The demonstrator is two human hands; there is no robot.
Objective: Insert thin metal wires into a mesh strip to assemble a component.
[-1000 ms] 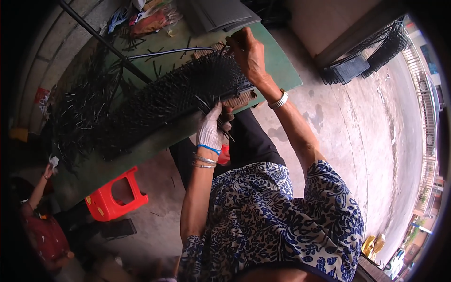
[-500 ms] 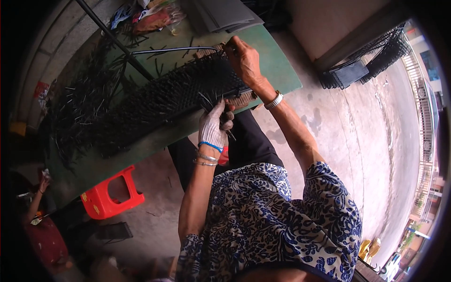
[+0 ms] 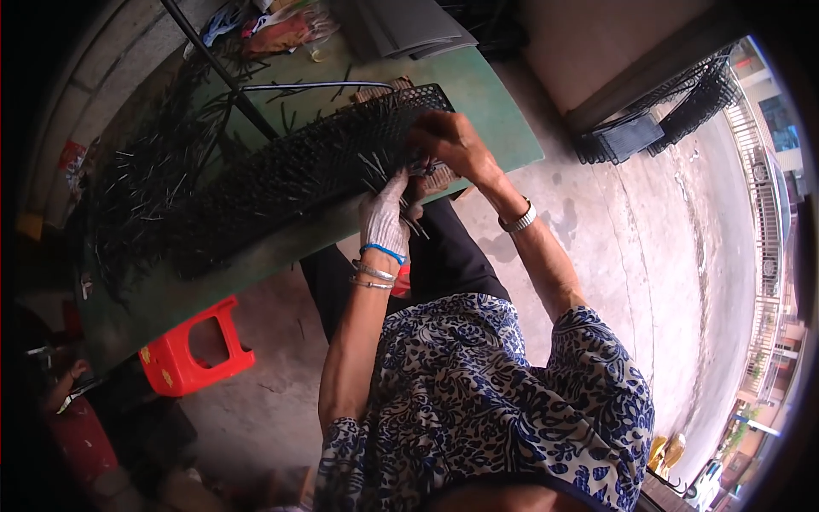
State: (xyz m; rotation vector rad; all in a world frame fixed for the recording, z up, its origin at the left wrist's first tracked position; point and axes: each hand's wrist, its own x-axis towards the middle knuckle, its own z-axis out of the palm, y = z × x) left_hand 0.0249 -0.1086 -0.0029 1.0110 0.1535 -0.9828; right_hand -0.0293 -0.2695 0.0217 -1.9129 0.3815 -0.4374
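Observation:
My left hand (image 3: pixel 388 213) wears a whitish knitted glove and is closed around a bunch of thin dark strips (image 3: pixel 374 168). Their ends stick out on both sides of the fist. My bare right hand (image 3: pixel 452 143) is beside the gloved fingers, over the right end of a long black mesh panel (image 3: pixel 432 96). Its fingers are bent together and blurred, so whatever they pinch cannot be made out. Many similar dark pieces stand up from the panel's middle and left part, while the mesh shows bare near its far right corner. Brown corrugated cardboard (image 3: pixel 442 177) pokes out beneath the panel.
The green table (image 3: pixel 503 128) carries a heap of dark strips (image 3: pixel 145 188), a black pole (image 3: pixel 217 68), grey sheets (image 3: pixel 409 30) and plastic bags (image 3: pixel 290 34). A red stool (image 3: pixel 192 354) stands below its near edge. Another person's hand (image 3: pixel 78 369) shows at lower left. Black mesh pieces (image 3: pixel 699 98) lie at right.
My right hand has come down from the panel's far edge to beside my left hand, uncovering the mesh corner. The other person's hand at lower left has dropped lower.

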